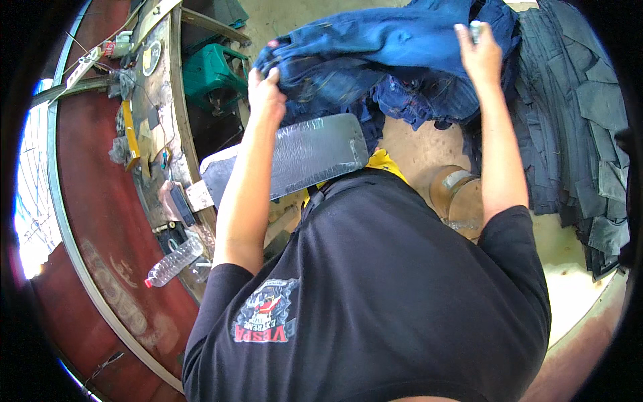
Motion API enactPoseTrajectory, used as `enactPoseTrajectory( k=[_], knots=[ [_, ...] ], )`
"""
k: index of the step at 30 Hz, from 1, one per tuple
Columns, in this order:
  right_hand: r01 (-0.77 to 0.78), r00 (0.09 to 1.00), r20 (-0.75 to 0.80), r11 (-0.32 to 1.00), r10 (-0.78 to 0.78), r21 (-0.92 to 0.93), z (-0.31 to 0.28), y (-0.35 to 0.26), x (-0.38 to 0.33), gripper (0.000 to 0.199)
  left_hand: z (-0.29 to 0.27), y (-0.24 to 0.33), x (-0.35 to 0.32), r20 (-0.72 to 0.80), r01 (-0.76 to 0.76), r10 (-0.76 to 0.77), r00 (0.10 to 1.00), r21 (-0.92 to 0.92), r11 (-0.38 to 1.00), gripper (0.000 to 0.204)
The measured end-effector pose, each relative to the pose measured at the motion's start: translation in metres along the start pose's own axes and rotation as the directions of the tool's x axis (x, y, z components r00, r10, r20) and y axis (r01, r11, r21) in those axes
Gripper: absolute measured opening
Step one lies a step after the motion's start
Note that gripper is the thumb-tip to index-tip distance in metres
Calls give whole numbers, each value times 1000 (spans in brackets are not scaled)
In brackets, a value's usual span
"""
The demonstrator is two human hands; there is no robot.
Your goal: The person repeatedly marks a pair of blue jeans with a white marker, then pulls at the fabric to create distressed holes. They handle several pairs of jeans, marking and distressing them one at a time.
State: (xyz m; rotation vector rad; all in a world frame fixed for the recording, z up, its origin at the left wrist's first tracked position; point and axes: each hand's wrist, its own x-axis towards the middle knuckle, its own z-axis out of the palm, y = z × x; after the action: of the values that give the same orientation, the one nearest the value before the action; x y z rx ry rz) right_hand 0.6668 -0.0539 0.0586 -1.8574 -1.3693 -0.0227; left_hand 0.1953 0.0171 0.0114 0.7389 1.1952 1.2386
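A pair of blue jeans (pixel 375 43) is stretched between my two hands at the top of the view. My left hand (pixel 266 99) grips one end of the denim, its fingers closed around the edge. At the other end, my right hand (pixel 481 57) has its fingers closed on the cloth; a small pale thing shows at its fingertips, too small to name. More dark blue denim (pixel 429 100) lies bunched beneath the stretched piece. Just below my left hand is a long black padded board (pixel 315 151) with rounded corners.
Stacks of dark grey folded garments (pixel 562 120) line the right side. At left, a worn workbench (pixel 157 100) carries cables and small items. A clear plastic bottle (pixel 174 262) lies by its near end. A green plastic stool (pixel 209 74) stands beyond; a round brown container (pixel 450 187) is near my right side.
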Motion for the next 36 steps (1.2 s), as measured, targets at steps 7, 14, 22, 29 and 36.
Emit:
enactPoseTrajectory(
  k=[7,14,22,29,36],
  knots=[
    [14,980,191,982,-50,187,87,-37,-40,48,-179,46,76,-231,148,-106,967,175,973,68],
    [-447,787,529,884,317,136,62,-6,-72,60,-285,35,-5,-92,73,412,907,995,62,92],
    [-676,685,658,610,312,414,53,1,-59,43,-212,6,-135,-146,45,495,857,977,210,55],
    [-750,651,685,-137,-327,647,12,-225,-94,54,-21,110,-181,201,-310,250,947,375,874,27],
    [-651,748,480,-369,-458,663,-28,-319,-128,40,51,166,-229,346,-290,349,871,-210,934,29]
  ],
)
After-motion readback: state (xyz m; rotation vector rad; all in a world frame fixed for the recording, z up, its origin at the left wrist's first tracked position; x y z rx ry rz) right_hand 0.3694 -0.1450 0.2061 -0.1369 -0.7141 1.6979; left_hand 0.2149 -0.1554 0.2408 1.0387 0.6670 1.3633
